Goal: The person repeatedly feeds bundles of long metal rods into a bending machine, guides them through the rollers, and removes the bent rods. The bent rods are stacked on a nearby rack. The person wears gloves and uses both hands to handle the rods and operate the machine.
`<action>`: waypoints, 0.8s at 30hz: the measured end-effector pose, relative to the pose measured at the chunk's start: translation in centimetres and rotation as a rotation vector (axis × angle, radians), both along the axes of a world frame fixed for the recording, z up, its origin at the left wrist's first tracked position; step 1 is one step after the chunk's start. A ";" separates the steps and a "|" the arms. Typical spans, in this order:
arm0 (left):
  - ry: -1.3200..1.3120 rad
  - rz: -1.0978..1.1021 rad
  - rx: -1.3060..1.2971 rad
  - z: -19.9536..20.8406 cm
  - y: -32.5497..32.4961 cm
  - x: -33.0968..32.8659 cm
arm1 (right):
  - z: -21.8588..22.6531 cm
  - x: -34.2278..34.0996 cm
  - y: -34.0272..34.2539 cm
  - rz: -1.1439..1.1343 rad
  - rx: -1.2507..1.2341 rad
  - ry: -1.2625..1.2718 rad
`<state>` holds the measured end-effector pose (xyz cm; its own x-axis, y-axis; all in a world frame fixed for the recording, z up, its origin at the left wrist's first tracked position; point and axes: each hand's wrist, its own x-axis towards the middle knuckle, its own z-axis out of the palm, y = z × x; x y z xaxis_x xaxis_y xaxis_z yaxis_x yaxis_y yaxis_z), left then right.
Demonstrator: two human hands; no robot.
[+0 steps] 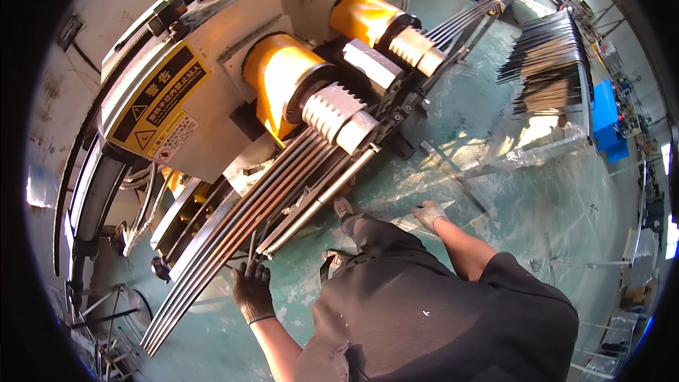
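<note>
My left hand (pixel 252 291), in a dark knitted glove, is beside a bundle of long metal bars (pixel 233 230). Its fingers are stretched out and apart, close to the lower end of a thin upright rod (pixel 252 246); whether they touch it I cannot tell. My right hand (pixel 428 215), in a pale glove, hangs over the floor away from the machine, fingers loosely extended with nothing visible in them. The bars slant along the machine and pass under a ribbed metal roller (pixel 339 117) on a yellow housing (pixel 283 74). A pale rail (pixel 318 201) runs parallel on the near side.
A second ribbed roller (pixel 417 49) with its yellow housing (pixel 364 14) is farther along the machine. Racked dark rods (pixel 548 64) stand at the far right near a blue bin (pixel 607 120). A metal bar (pixel 456 177) lies near the green floor (pixel 509 219). A metal-framed stand is at lower left.
</note>
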<state>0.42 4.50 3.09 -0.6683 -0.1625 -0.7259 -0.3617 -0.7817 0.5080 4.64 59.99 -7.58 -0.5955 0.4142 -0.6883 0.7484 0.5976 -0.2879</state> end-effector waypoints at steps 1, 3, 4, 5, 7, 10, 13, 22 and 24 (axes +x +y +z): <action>0.092 -0.072 0.018 -0.1 0.2 0.3 | -0.3 1.9 2.1 -0.101 -0.052 0.040; 0.282 -0.224 0.072 -0.5 0.2 0.9 | -4.5 3.5 8.6 -0.243 0.029 0.327; 0.342 -0.244 0.090 -1.1 -0.4 1.1 | -6.6 3.8 11.7 -0.297 0.073 0.475; 0.400 -0.245 0.059 -1.9 -2.0 2.1 | -1.2 0.2 10.4 -0.276 0.090 0.442; 0.467 -0.241 0.035 1.0 -0.9 2.5 | 10.2 -5.0 10.7 -0.282 0.177 0.560; 0.678 -0.160 0.096 5.3 0.0 1.9 | 17.1 -11.2 15.1 -0.270 0.298 0.976; 0.814 -0.069 -0.015 5.7 -2.7 2.3 | 25.1 -18.4 16.2 -0.162 0.436 1.127; 0.423 0.452 -0.162 14.6 2.6 -2.6 | 29.1 -31.8 18.6 0.163 0.573 0.721; 0.537 0.376 -0.498 14.9 3.8 -2.8 | 29.7 -32.8 19.0 0.163 0.545 0.675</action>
<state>-2.37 8.28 18.00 -0.7410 -0.6629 -0.1069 0.2699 -0.4398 0.8566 -28.12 79.01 22.13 -0.8837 0.4572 0.1000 0.4156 0.8649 -0.2815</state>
